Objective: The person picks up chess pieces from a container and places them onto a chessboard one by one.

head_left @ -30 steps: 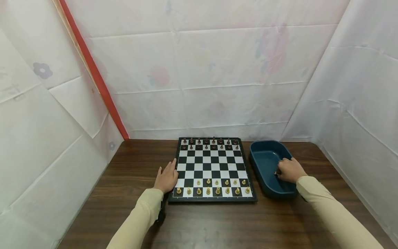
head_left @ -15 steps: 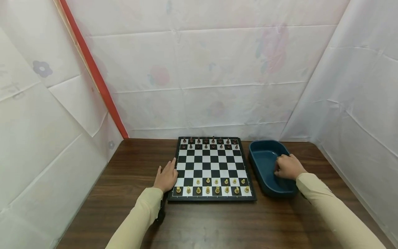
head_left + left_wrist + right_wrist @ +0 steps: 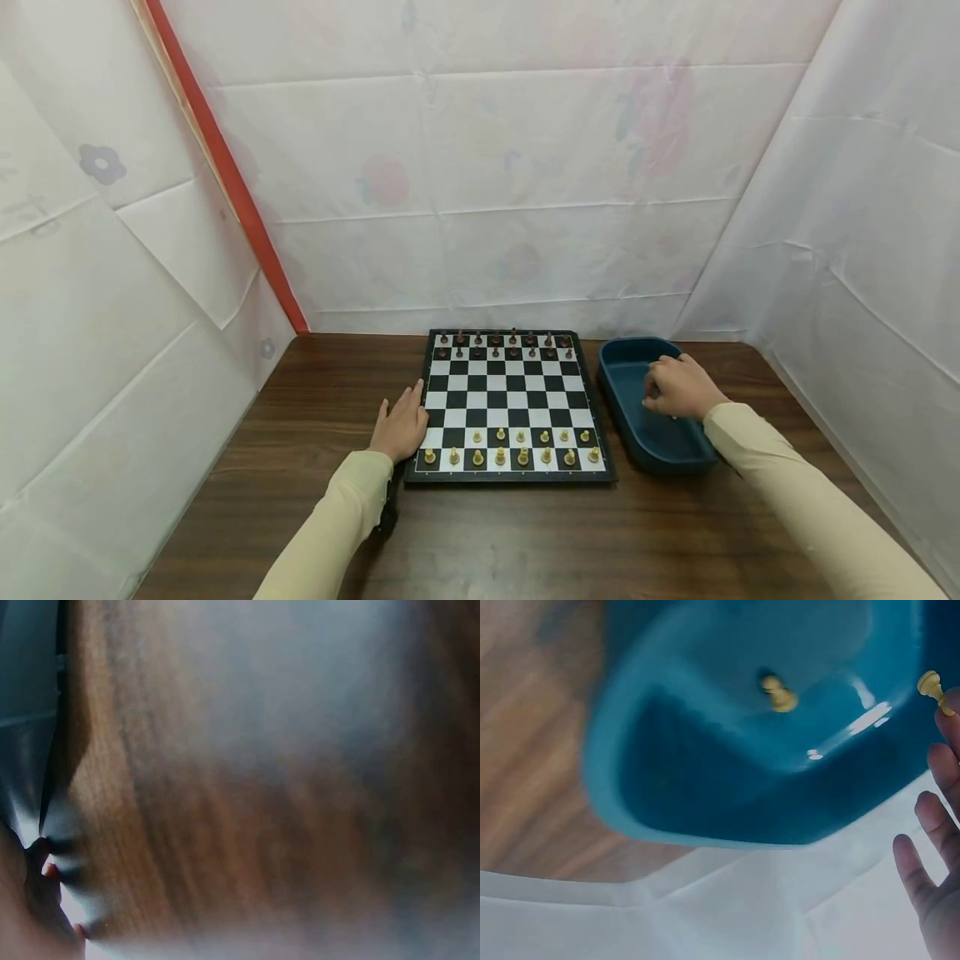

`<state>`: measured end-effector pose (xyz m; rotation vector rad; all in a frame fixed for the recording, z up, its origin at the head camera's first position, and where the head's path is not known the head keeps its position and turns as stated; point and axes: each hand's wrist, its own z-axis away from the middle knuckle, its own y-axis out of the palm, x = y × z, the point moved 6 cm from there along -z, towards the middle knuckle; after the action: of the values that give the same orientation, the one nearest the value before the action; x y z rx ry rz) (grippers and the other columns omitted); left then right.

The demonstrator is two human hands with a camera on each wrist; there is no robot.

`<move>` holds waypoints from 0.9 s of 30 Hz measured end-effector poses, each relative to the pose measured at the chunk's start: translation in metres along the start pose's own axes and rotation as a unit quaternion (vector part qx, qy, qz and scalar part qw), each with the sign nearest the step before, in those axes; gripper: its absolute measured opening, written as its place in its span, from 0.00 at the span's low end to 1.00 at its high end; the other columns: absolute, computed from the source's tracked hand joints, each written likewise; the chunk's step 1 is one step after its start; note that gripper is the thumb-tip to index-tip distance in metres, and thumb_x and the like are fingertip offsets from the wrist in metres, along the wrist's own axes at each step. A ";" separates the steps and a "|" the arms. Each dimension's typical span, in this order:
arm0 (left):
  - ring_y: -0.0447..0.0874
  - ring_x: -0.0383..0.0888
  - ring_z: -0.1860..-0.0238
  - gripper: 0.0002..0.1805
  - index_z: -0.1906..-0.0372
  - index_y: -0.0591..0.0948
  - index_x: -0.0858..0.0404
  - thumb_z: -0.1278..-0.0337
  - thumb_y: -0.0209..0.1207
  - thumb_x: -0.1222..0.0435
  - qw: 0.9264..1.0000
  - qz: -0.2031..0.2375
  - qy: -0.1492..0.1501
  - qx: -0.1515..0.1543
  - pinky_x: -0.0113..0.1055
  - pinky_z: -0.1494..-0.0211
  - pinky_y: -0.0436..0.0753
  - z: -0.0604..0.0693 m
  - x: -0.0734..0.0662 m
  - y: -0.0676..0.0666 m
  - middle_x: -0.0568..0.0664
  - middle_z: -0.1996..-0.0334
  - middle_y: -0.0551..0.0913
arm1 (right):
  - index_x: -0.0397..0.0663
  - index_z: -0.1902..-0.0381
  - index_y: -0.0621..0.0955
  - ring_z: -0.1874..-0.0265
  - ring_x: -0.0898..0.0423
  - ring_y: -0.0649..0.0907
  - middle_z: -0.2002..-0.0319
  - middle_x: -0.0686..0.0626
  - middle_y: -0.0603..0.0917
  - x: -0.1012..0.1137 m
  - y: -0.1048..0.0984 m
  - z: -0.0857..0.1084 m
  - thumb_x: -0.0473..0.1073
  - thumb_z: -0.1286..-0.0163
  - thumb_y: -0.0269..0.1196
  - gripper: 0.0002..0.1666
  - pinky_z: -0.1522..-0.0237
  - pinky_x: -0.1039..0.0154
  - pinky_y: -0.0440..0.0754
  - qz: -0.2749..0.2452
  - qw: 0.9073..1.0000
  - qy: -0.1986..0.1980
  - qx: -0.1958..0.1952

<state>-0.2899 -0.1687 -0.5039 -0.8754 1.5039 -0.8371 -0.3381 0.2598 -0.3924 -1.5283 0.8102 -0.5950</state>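
Over the blue tray (image 3: 637, 446), my right hand (image 3: 684, 387) pinches a pale yellow chess pawn (image 3: 930, 684) by its narrow part between the fingertips, as the right wrist view shows. The other fingers are spread. Another yellow pawn (image 3: 781, 695) lies on its side on the tray floor. My left hand (image 3: 401, 427) rests flat against the left edge of the chessboard (image 3: 497, 383), fingers straight. Yellow pieces (image 3: 522, 457) stand in two near rows on the board; dark reddish pieces (image 3: 513, 353) stand in two far rows. The left wrist view is mostly blurred wood.
The board and tray sit side by side on a dark wooden table (image 3: 495, 542), a narrow strip of wood between them. White patterned sheeting (image 3: 480, 167) rises behind and at both sides. A red strip (image 3: 247, 200) runs down the left back corner.
My right hand has lifted and shifted slightly left within the tray area, now with a pawn pinched in its fingers. The left hand stays at the board's edge.
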 end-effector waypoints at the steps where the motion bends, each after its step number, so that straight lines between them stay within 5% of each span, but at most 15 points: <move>1: 0.53 0.53 0.28 0.30 0.26 0.53 0.66 0.29 0.34 0.62 1.000 0.000 0.000 0.000 0.60 0.30 0.42 0.000 0.000 0.000 0.59 0.29 0.59 | 0.60 0.81 0.82 0.72 0.56 0.74 0.76 0.59 0.75 0.003 -0.002 -0.002 0.48 0.49 0.72 0.09 0.68 0.55 0.69 0.000 1.000 -0.005 -0.006; 27: 0.54 0.53 0.28 0.30 0.26 0.53 0.66 0.29 0.33 0.62 1.000 -0.013 -0.004 -0.002 0.60 0.30 0.43 -0.004 0.004 0.004 0.59 0.29 0.60 | 0.59 0.83 0.82 0.74 0.59 0.69 0.78 0.61 0.73 0.093 -0.025 -0.063 0.47 0.51 0.68 0.06 0.66 0.58 0.66 0.032 0.996 -0.078 -0.028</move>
<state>-0.2944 -0.1701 -0.5086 -0.9017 1.4895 -0.8485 -0.3251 0.1481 -0.3681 -1.5733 0.7582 -0.4033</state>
